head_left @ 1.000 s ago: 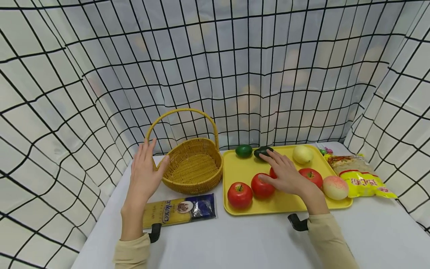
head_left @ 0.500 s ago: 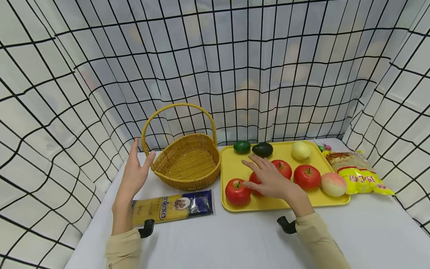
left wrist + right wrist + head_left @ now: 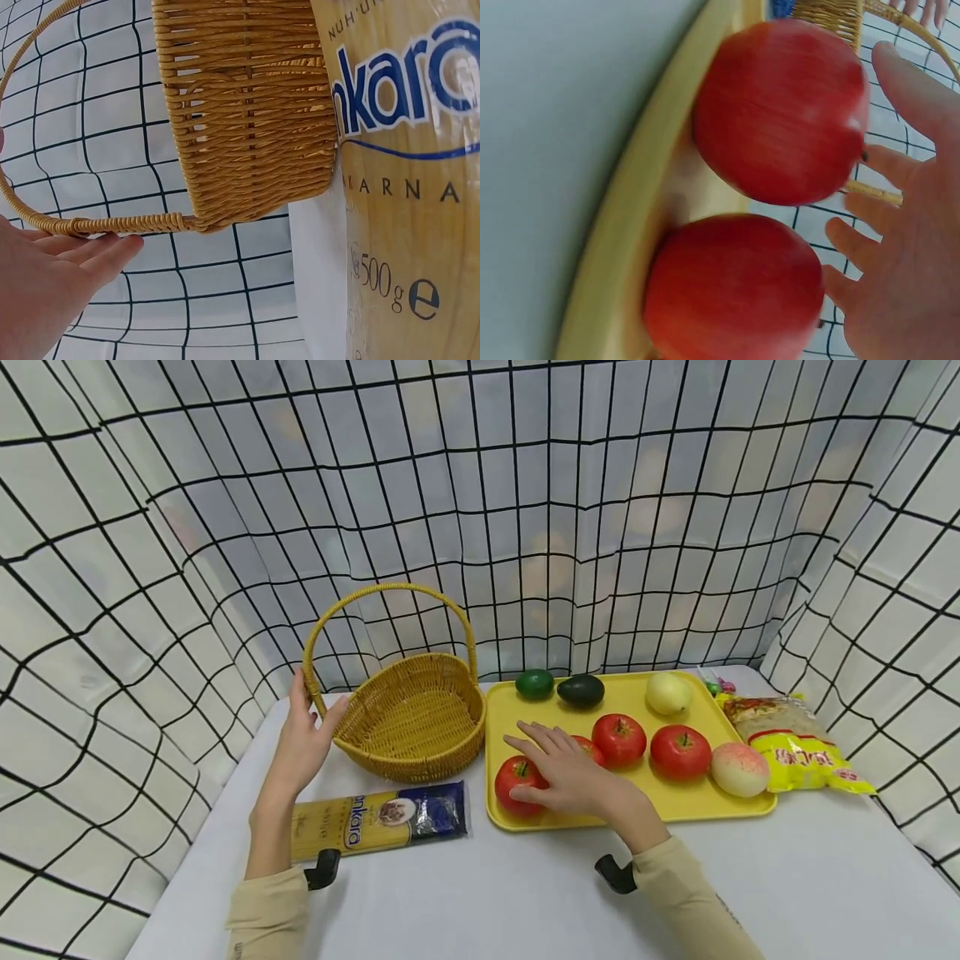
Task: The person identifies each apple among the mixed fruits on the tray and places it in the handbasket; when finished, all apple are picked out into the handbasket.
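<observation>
My right hand (image 3: pixel 558 768) lies flat with fingers spread over the two left red apples (image 3: pixel 515 774) on a yellow tray (image 3: pixel 645 814). In the right wrist view, the palm (image 3: pixel 907 225) hovers close beside both apples (image 3: pixel 780 112), not gripping them. My left hand (image 3: pixel 307 737) is open at the left side of a wicker basket (image 3: pixel 408 714), thumb near the rim by the handle base. In the left wrist view, the fingers (image 3: pixel 82 255) sit just under the handle (image 3: pixel 120 223). The basket holds nothing.
The tray also carries two more red apples (image 3: pixel 619 739), a peach (image 3: pixel 739 769), a pale yellow fruit (image 3: pixel 668 693), an avocado (image 3: pixel 581 691) and a lime (image 3: pixel 535 683). A spaghetti packet (image 3: pixel 382 825) lies before the basket. A noodle bag (image 3: pixel 795 739) sits right. Grid-patterned curtains enclose the table.
My right hand slid left across the tray from the avocado to the leftmost apples. My left hand stayed at the basket's left side, drawing in toward the handle base.
</observation>
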Demonstrator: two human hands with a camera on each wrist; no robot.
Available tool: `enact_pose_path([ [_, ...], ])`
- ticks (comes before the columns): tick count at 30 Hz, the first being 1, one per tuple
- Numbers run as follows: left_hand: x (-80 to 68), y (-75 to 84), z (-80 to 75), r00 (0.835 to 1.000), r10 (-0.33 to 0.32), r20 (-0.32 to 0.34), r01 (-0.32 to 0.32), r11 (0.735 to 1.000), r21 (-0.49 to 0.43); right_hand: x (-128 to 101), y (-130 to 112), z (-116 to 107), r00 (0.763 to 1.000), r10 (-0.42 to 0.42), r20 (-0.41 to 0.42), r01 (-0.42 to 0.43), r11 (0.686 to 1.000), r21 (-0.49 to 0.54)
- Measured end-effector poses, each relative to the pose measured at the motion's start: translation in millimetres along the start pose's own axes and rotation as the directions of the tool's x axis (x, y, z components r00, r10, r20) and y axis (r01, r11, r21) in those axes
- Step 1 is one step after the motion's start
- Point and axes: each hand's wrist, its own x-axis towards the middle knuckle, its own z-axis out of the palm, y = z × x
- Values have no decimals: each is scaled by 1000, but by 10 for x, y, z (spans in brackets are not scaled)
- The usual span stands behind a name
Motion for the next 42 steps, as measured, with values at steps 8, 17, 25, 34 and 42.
enact_pose_path([
  [8,-37,-8,20,1000,-4,-12,4,1000,11,31,-72,196,999,-36,-4,36,999,-22],
  [17,-13,19,27,1000,8,-20,-7,1000,27,43,-102,233,999,-4,52,6,999,-51],
  [25,-3,54,-21,1000,13,-18,-13,1000,25,44,-161,186,987,78,140,-76,997,-15],
  [34,7,-4,1,1000,15,-23,-15,1000,6,50,-206,187,987,65,146,-62,998,-22],
  [42,8,-55,20,999,28,-38,-27,1000,5,72,-211,238,987,67,144,-65,998,-22],
])
